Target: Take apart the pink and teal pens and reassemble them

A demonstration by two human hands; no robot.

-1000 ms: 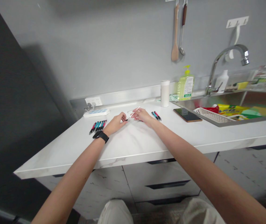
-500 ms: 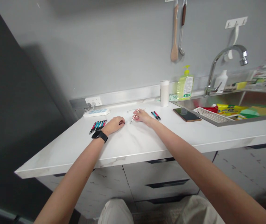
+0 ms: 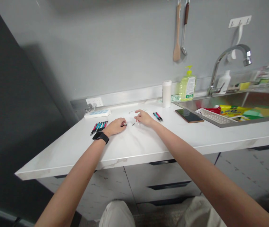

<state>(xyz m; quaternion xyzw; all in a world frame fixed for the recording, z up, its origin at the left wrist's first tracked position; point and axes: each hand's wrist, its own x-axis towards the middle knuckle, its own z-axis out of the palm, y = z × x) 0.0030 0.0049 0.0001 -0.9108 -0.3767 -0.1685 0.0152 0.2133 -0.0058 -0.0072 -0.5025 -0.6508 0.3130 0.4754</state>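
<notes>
My left hand, with a black watch on its wrist, rests on the white countertop. Its curled fingers close on a small black pen part, mostly hidden in the grip. To the right, my right hand pinches a thin white pen refill between thumb and fingers, its lower end slanting down toward the counter. A tiny dark grey piece, too small to name surely, lies between the hands. Beside my left wrist is a row of several pens in red, teal and black. Two pens lie right of my right hand.
A phone lies near the sink, which holds packets and a white basket. Along the wall stand a white canister, a soap bottle and a power strip. The counter's front edge is close to me.
The refill has swung from slanting down-left to slanting down-right in my right hand. The tiny grey piece now shows on the counter, apart from it. My left hand stays put.
</notes>
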